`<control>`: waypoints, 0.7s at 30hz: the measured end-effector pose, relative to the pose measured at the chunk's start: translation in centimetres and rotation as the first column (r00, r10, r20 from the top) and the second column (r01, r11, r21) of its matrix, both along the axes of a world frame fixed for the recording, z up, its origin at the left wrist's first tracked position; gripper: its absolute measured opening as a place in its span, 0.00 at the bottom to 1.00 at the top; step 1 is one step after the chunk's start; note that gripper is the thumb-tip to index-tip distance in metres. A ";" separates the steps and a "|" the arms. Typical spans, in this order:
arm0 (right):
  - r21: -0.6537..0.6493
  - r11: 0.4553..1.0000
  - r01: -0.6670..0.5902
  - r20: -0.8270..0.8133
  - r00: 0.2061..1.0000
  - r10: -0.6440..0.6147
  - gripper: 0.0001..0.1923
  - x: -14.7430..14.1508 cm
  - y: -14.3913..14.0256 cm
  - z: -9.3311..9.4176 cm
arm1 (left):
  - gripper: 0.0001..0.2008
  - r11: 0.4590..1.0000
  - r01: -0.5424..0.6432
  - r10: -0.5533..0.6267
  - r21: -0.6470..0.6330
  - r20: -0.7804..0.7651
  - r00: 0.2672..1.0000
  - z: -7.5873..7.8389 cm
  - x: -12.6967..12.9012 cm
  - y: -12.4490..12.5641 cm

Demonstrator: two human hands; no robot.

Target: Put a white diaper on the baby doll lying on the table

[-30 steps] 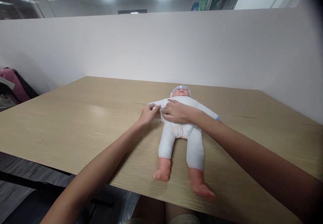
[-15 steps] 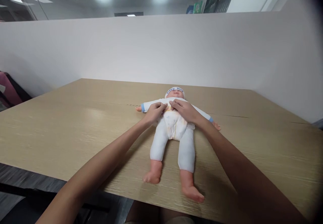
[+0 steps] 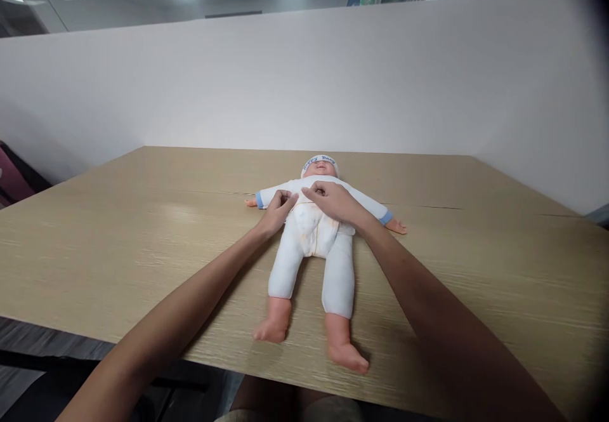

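Note:
A baby doll [image 3: 311, 187] lies on its back in a white suit with blue cuffs and a lettered headband, feet towards me. Around its hips, over the suit, is a white diaper [image 3: 314, 228] with faint orange markings. At the left side of the diaper's waist, my left hand [image 3: 276, 212] is closed, thumb and fingers pinching its upper edge. My right hand [image 3: 335, 201] reaches over the doll's belly with curled fingers, their tips close to the left hand's. Whatever lies between the right fingertips is too small to make out.
The doll lies on a wide wooden table [image 3: 143, 238], its feet near the front edge. A white partition [image 3: 238, 85] rises behind the table and along the right. Something pink and black [image 3: 16, 178] stands beyond the left edge. My legs are under the table.
The right hand has moved leftwards and up from the diaper's waist, closer to the left hand. The whole scene sits slightly further left and higher as the camera shifts.

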State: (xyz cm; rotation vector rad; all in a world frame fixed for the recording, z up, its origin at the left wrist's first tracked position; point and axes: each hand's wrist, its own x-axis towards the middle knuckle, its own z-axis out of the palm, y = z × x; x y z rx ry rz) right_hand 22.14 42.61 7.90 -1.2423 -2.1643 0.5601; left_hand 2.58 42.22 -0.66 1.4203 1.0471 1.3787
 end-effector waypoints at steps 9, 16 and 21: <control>0.109 0.990 0.091 -0.025 0.996 -0.089 0.10 -0.1 0.2 -0.9 | 0.24 1.000 -0.001 0.001 -0.019 -0.017 1.000 0.9 0.6 0.1; 0.513 0.845 0.152 -0.036 0.987 -0.156 0.06 -0.3 -6.0 -0.3 | 0.14 0.965 -0.235 0.245 0.114 -0.083 0.966 3.5 -0.2 -5.1; 0.236 0.969 -0.075 -0.039 0.995 0.087 0.02 2.5 -13.2 -1.2 | 0.15 0.926 0.234 -0.028 0.296 -0.564 0.825 5.1 -1.2 -11.1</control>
